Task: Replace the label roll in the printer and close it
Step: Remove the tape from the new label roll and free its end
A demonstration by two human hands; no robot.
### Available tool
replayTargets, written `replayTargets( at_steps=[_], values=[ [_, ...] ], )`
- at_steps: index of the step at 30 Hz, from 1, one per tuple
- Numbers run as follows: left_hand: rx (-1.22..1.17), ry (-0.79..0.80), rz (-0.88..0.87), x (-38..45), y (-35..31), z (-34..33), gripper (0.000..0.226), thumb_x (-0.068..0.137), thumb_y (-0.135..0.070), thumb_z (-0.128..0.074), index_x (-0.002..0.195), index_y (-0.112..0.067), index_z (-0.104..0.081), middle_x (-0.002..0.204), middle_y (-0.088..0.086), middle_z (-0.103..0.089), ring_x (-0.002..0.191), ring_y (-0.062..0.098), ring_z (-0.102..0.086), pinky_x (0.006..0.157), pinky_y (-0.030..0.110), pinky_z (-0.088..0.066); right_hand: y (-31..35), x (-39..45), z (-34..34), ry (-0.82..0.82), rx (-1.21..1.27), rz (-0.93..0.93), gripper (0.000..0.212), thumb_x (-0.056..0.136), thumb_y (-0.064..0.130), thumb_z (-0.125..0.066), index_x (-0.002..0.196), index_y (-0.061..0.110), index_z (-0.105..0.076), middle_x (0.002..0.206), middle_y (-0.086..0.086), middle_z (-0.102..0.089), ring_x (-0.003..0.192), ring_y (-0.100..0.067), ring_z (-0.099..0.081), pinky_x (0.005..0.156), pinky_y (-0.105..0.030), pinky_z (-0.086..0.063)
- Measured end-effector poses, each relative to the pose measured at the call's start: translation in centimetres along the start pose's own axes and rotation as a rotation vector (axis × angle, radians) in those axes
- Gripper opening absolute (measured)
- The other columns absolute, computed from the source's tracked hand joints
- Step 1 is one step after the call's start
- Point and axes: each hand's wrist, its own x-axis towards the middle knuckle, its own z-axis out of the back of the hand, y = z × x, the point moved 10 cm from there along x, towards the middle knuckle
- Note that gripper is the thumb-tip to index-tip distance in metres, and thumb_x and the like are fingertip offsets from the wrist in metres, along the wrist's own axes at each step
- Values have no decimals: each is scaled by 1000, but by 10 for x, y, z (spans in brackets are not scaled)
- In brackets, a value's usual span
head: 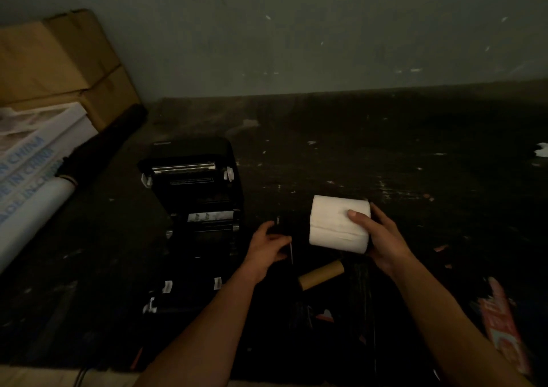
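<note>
The scene is very dim. A black label printer (195, 196) stands open on the dark table, its lid tipped back and its roll bay exposed. My right hand (382, 235) holds a white label roll (335, 223) to the right of the printer, thumb on its front. Between the printer and the roll, my left hand (267, 247) grips a small dark part with a thin edge; what it is I cannot tell. A bare brown cardboard core (321, 274) lies on the table below the roll, between my forearms.
Cardboard boxes (59, 66) are stacked at the back left, with a white printed box (35, 155) and a dark-wrapped roll (98, 146) leaning in front. A red-and-white packet (501, 324) lies at the right. Paper scraps dot the table. A grey wall rises behind.
</note>
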Motion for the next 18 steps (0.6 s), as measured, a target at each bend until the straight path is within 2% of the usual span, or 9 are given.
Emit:
replayTargets(
  at_steps=[2,4,6,9,11,15,18],
  values=[
    [-230,58,19,-1,-8,-6,57,80,-6,-68,131,-18,-46,108,10,-63,98,21,-63,64,32,-56,1,1,-1,9,15,-9,108,41,38,-90,137,32,-40,119,-3,-62,100,-26,-65,72,-45,-57],
    [-362,118,19,-1,-18,-12,51,81,-4,-67,127,-18,-51,116,12,-63,103,24,-62,65,36,-57,4,2,-3,14,21,-7,107,43,36,-90,137,32,-39,120,-4,-61,101,-26,-64,70,-43,-57],
    [-424,170,35,-1,-23,-17,46,81,-3,-64,121,-22,-54,119,11,-63,105,24,-62,65,39,-56,6,3,-4,6,22,3,105,44,36,-89,137,32,-40,119,-3,-61,100,-26,-64,70,-43,-57],
    [-488,219,51,0,-28,-21,38,82,-1,-62,108,-28,-57,109,6,-70,98,20,-67,66,41,-56,9,4,-4,-2,21,16,106,43,38,-89,137,33,-40,118,-3,-63,100,-26,-65,75,-46,-57],
    [-503,209,37,1,-30,-21,37,83,1,-60,110,-25,-56,103,5,-71,95,20,-68,70,42,-56,11,5,-5,1,23,17,107,43,38,-89,137,33,-39,117,-2,-63,100,-25,-65,76,-47,-56],
    [-410,133,-27,5,-40,-19,45,87,5,-54,126,-17,-50,106,6,-65,95,21,-66,74,40,-54,12,7,-5,-4,28,14,107,41,38,-91,136,33,-41,118,-3,-63,101,-27,-65,79,-50,-55],
    [-345,107,-79,6,-49,-18,37,89,3,-52,114,-22,-59,97,-1,-72,90,16,-69,66,35,-56,14,8,-7,1,39,18,108,41,37,-91,136,33,-40,120,-4,-62,102,-28,-64,79,-50,-55]
  ],
)
